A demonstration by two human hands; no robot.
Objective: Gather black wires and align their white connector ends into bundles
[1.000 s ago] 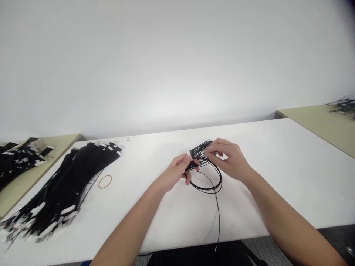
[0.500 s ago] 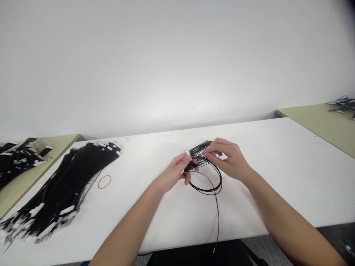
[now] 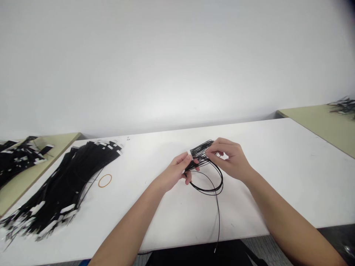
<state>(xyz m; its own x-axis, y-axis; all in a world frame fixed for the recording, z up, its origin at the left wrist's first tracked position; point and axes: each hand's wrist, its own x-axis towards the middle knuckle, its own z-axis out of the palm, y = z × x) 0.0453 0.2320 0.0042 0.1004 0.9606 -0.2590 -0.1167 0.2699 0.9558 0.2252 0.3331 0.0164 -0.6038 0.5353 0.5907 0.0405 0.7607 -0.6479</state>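
My left hand [image 3: 179, 171] is closed on the white connector [image 3: 190, 155] of a black wire harness. From it the harness [image 3: 221, 177] curves round in a loop, and one thin wire hangs down past the table's front edge. Thumb and fingers of my right hand [image 3: 229, 157] pinch at the black wires just right of the connector. Fine detail between those fingertips is too small to make out.
On the white table [image 3: 166, 229], a large pile of black harnesses [image 3: 74, 177] with white connectors lies at the left. An orange rubber band [image 3: 105, 180] is beside it. More harnesses [image 3: 20, 159] lie on the left side table, others [image 3: 345, 105] at the far right.
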